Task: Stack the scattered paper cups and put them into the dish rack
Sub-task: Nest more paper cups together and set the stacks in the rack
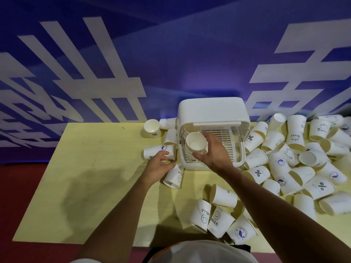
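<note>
A white dish rack (239,130) with a raised lid stands at the far middle of the yellow table (98,179). My right hand (213,150) grips a stack of white paper cups (195,143) just inside the rack's left half, mouth towards me. My left hand (159,166) reaches over the table left of the rack, fingers curled around a lying cup (152,152) and touching it. Another cup marked HELLO (173,177) lies just below that hand.
Several loose paper cups lie in a heap (296,160) right of the rack and in a cluster (218,217) near the table's front edge. A few more cups (152,128) sit behind the left hand. A blue wall with white lettering rises behind.
</note>
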